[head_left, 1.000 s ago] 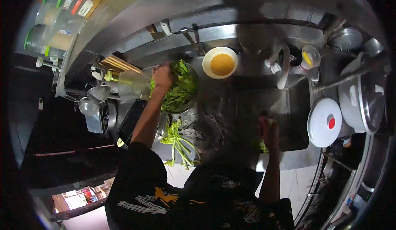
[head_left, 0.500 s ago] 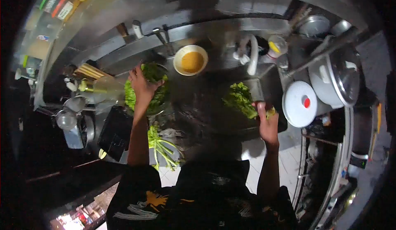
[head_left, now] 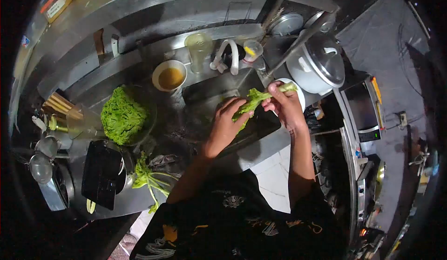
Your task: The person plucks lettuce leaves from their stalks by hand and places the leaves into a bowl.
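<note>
The leafy stalk [head_left: 255,100] stretches between the two hands above the sink [head_left: 199,95]; the right hand [head_left: 287,108] pinches its pale stem end; the left hand [head_left: 226,127] curves around the leafy end, whether gripping it I cannot tell.

We wore a black short-sleeved top [head_left: 219,234]: pale crest [head_left: 233,201] mid-chest, orange patch [head_left: 170,233] and white streaks [head_left: 158,249] on our left, orange squiggle [head_left: 315,228] and white print [head_left: 270,229] right. Hands [head_left: 226,128] were bare.
</note>
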The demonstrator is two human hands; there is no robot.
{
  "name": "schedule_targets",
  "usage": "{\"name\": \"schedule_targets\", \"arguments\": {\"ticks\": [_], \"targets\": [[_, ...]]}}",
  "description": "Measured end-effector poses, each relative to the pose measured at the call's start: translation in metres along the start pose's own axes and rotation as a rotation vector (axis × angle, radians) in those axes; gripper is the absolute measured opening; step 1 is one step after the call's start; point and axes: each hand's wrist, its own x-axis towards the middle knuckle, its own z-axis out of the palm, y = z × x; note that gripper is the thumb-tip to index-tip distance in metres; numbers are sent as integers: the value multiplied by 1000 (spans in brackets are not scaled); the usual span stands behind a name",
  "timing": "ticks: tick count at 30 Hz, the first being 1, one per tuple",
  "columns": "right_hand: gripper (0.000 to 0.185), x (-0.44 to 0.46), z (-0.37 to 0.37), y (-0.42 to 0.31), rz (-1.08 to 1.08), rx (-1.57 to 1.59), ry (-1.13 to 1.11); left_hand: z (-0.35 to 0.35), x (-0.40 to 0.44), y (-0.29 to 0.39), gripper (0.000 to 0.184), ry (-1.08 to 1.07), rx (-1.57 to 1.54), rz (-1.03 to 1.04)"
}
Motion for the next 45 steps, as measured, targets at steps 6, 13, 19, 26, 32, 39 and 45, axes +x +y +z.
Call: {"name": "schedule_targets", "arguments": {"ticks": [6, 13, 19, 26, 32, 39, 45], "targets": [[22, -16, -3, 11, -143, -198, -52, -5, -9, 1, 41, 23, -208, -117], [25, -24, 8, 23, -166, -223, -28, -29, 15, 3, 34, -288, -172, -208], [26, -26, 9, 39, -173, -347, -37, -50, 29, 24, 18, -239, 125, 87], [26, -18, 16, 66, -197, -445, -88, -84, 54, 3, 17, -200, 292, 283], [25, -17, 15, 77, -9, -222, -8, -122, 55, 0, 38, 24, 96, -273], [35, -12, 74, 68, -189, -298, 69, -93, 44, 4, 37, 74, -393, -671], [34, 0, 70, 96, -121, -270, 33, -96, 25, -15, 35, 48, -499, -668]]}}
